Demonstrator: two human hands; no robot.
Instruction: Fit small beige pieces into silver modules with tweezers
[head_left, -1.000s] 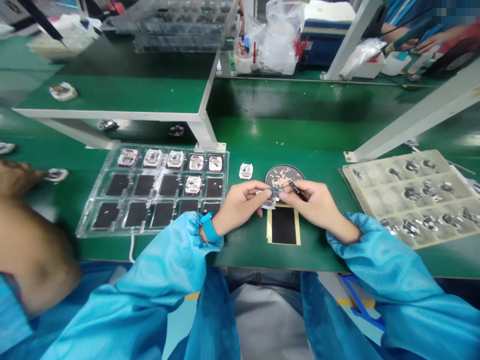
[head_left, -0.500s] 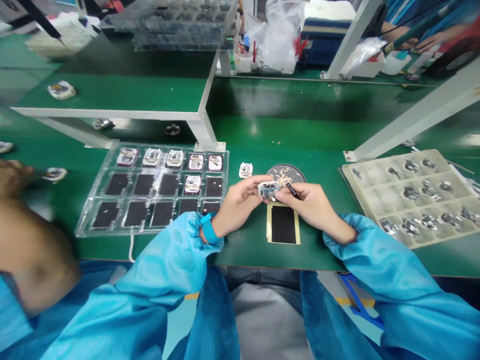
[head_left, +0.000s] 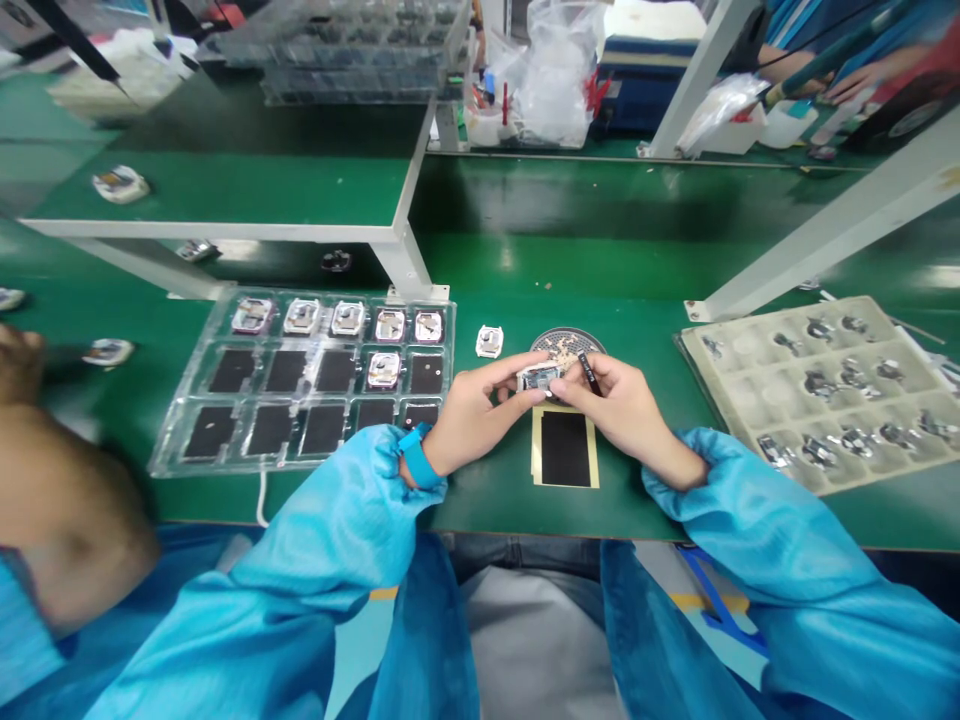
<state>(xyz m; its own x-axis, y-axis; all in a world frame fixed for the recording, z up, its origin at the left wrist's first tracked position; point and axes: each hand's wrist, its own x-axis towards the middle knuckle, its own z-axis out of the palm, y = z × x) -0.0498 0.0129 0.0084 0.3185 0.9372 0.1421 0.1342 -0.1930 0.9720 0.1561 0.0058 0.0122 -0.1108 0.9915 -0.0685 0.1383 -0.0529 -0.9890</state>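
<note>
My left hand (head_left: 480,412) grips a small white-rimmed device housing (head_left: 538,378) by its left side, thumb in front. My right hand (head_left: 616,402) holds a thin black tool (head_left: 589,374) between its fingers, and its thumb touches the right side of the housing. Behind the hands a round dark perforated dish (head_left: 551,338) holds many tiny beige pieces. Below them lies a black rectangle (head_left: 565,449) on yellow backing. Another white housing (head_left: 490,342) rests on the green table left of the dish.
A clear tray (head_left: 166,440) with several housings stands left. A beige tray (head_left: 750,386) of metal parts is at right. A metal-edged shelf (head_left: 247,230) rises at back left. Another person's arm (head_left: 60,470) reaches in at far left. A slanted post (head_left: 825,225) stands right.
The black tool in my right hand has swung more upright, and my right fingers have shifted. The housing stays in my left hand at nearly the same place.
</note>
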